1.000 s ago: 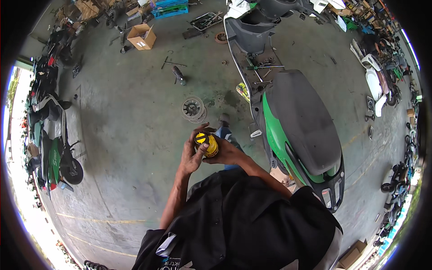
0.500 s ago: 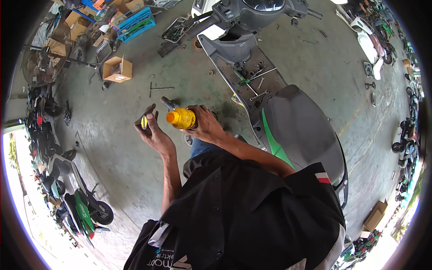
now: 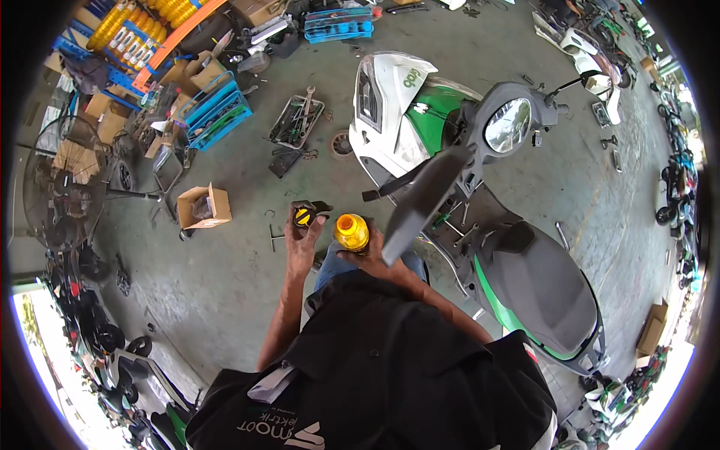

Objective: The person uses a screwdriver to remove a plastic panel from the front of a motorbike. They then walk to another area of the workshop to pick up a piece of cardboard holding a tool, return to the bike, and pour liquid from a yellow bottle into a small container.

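Note:
My right hand (image 3: 370, 259) is wrapped round a yellow plastic bottle (image 3: 353, 235), its round open mouth facing up and no cap on it. To its left, my left hand (image 3: 303, 244) is closed on a black cap (image 3: 304, 217) with a yellow mark on top. Cap and bottle are apart, both held in front of my body. A scooter (image 3: 525, 289) with a dark seat and a green side stripe stands to my right. One of its mirrors (image 3: 431, 202) looms just beside my right hand. Several hand tools (image 3: 457, 225) lie on the scooter's footboard.
An open cardboard box (image 3: 206, 208) sits on the floor to the left, near a standing fan (image 3: 64, 180). Ahead are a tray of tools (image 3: 298, 122) and blue crates (image 3: 217, 112). A T-shaped wrench (image 3: 274, 238) lies beside my left hand. More scooters line both sides.
The view has shifted, bringing more of the scooter's front into sight. The bottle has turned more upright, and my left hand has come closer to it, the cap's top now showing.

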A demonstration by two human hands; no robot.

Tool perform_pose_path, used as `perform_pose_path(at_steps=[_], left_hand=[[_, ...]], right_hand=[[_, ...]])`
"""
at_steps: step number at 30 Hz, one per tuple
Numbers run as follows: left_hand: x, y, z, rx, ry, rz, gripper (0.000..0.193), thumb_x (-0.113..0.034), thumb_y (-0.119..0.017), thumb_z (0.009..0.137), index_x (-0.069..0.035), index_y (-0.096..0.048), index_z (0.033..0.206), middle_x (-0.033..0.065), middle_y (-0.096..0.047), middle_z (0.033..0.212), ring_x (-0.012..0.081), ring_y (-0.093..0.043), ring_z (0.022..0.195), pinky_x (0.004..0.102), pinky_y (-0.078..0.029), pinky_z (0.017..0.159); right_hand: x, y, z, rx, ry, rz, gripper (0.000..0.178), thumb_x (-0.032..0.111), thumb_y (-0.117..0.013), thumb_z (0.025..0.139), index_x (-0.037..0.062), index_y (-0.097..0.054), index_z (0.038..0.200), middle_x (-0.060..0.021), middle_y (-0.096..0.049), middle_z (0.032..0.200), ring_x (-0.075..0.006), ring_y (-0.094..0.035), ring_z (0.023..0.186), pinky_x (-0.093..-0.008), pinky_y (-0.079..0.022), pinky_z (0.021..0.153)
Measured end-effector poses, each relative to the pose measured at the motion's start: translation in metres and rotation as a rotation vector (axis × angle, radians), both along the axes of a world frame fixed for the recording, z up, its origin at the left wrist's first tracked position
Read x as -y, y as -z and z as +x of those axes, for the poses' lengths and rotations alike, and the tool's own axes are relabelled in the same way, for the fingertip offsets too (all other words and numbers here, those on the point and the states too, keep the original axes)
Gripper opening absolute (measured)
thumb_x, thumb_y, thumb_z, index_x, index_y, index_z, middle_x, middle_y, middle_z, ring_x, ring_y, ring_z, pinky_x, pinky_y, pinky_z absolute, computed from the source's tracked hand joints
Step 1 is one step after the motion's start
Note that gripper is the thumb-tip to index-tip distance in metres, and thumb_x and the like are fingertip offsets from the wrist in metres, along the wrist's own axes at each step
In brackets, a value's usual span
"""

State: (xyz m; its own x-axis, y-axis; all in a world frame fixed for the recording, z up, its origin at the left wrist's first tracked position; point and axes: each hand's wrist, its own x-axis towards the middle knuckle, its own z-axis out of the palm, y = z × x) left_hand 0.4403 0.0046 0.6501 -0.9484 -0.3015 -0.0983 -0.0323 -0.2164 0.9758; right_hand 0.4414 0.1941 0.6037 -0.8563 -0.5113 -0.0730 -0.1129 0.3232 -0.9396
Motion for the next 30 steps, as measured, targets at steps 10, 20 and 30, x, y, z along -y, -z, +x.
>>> perform_pose_path(at_steps=[10, 20, 30], left_hand=[[0.038, -0.02, -0.133, -0.032, 0.679, -0.382, 0.074, -0.021, -0.093, 0.065, -0.007, -0.047, 0.12, 0.0079, -0.06, 0.116, 0.0169, -0.058, 0.106, 0.0321, -0.048, 0.097], [-0.015, -0.015, -0.232, -0.251, 0.956, -0.504, 0.072, -0.017, -0.09, 0.062, -0.006, -0.045, 0.117, 0.01, -0.061, 0.109, 0.0182, -0.062, 0.1, 0.0328, -0.051, 0.092], [-0.109, -0.068, -0.333, -0.304, 1.646, -0.627, 0.07, -0.019, -0.089, 0.063, -0.009, -0.046, 0.117, 0.0141, -0.067, 0.092, 0.0252, -0.066, 0.085, 0.0365, -0.052, 0.082]], right_hand=[[0.084, 0.029, -0.078, -0.102, 0.557, -0.209, 0.08, 0.007, -0.076, 0.083, -0.0013, -0.019, 0.139, -0.0213, -0.053, 0.124, -0.0351, -0.058, 0.111, -0.0433, -0.046, 0.097], [0.016, 0.053, -0.105, 0.046, 0.674, -0.092, 0.089, 0.022, -0.086, 0.074, -0.0025, -0.033, 0.142, -0.0237, -0.049, 0.134, -0.0354, -0.05, 0.127, -0.0432, -0.044, 0.104], [-0.066, 0.012, -0.015, 0.504, 1.273, -0.726, 0.048, 0.04, -0.047, 0.103, 0.0009, -0.053, 0.131, -0.0163, -0.065, 0.113, -0.0285, -0.067, 0.097, -0.0409, -0.057, 0.084]])
